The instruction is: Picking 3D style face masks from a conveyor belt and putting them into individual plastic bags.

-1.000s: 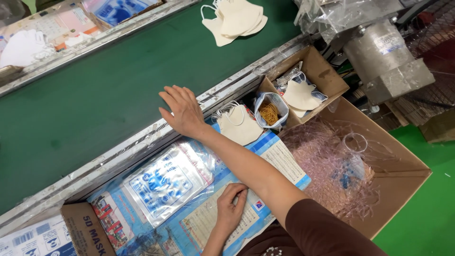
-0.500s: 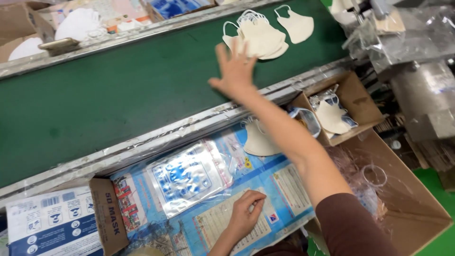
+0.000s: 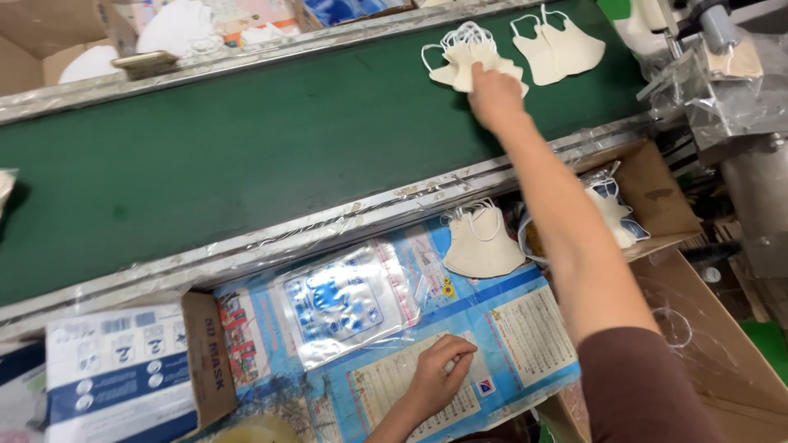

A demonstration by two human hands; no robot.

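My right hand [image 3: 495, 97] reaches far across the green conveyor belt [image 3: 246, 156], and its fingers close on a pile of cream face masks [image 3: 460, 57] with white ear loops. A second pair of cream masks [image 3: 565, 47] lies just to the right of it on the belt. My left hand [image 3: 437, 375] stays near the bottom, fingers curled and pinching the top of a blue printed bag [image 3: 525, 328] on the work surface. Another stack of cream masks [image 3: 480, 244] lies by the belt's near rail, under my right forearm.
A clear packet with blue print [image 3: 345, 299] lies left of my left hand. A printed carton [image 3: 123, 373] stands at the lower left. On the right are a small cardboard box [image 3: 661, 193] holding masks, a large carton with clear plastic [image 3: 722, 361] and a wrapped metal machine [image 3: 730, 90].
My right arm has stretched from the belt's near rail across the belt to the mask pile. The view has tilted up and left. My left hand has stayed on the printed bag.
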